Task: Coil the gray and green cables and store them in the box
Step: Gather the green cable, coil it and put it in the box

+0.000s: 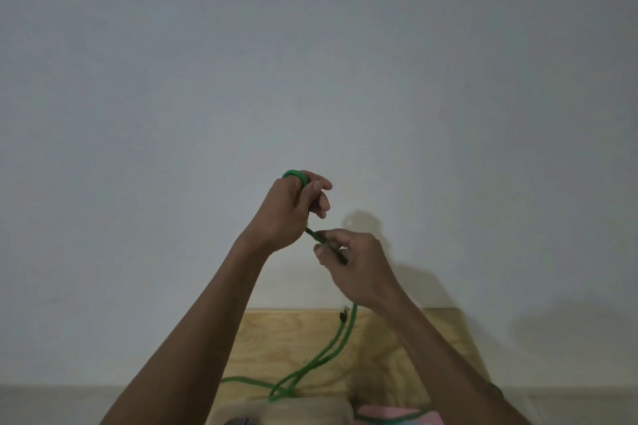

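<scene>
Down at the very bottom edge, a beige box [303, 407] peeks into view, with something pink [397, 414] just beside it on the right — too cropped to name. Behind them lies the plywood table [276, 338], pushed against a plain pale wall [310, 62].

Both bare forearms rise from the lower corners and meet in front of the wall. Up top, the left hand [293, 207] is closed around the green cable [340, 338], a small loop of it curling over the knuckles. Just below and to the right, the right hand [352, 262] pinches the same cable between thumb and fingers — a short taut stretch runs between the two hands.

From under the right hand the cable drops in two strands side by side, down across the table, then trails left along the wood and right over the pink thing. A dark plug end hangs near the strands at the table's far edge. No gray cable can be made out with certainty.
</scene>
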{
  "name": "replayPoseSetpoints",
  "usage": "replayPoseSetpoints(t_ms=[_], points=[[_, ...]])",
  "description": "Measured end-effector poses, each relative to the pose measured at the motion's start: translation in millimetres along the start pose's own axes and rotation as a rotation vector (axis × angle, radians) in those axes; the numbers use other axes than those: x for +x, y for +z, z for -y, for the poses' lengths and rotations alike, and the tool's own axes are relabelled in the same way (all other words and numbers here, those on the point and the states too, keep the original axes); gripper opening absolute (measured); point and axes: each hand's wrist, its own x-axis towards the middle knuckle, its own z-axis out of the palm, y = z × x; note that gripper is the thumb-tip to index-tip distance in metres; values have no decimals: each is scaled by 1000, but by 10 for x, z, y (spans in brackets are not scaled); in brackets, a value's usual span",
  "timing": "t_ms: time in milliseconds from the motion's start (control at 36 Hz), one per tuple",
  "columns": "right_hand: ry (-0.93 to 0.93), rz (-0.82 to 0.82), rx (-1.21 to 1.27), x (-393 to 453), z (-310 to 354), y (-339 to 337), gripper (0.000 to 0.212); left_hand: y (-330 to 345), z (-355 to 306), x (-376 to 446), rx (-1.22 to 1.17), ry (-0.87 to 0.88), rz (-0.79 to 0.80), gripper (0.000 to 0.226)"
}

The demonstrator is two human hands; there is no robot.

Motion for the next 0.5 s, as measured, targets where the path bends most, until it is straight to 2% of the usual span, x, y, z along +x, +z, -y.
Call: replayPoseSetpoints(t_ms=[139,306,389,500], points=[[-114,118,-123,157,136,-342,28,33,102,26,236,-73,120,31],[-273,92,-134,420,369,-596,12,78,-51,-32,139,-175,312,83],[-317,53,-88,549,417,-648,13,112,-98,-72,-110,-292,409,87],[-319,-13,112,702,394,-709,18,98,-143,-153,-604,-378,491,72]])
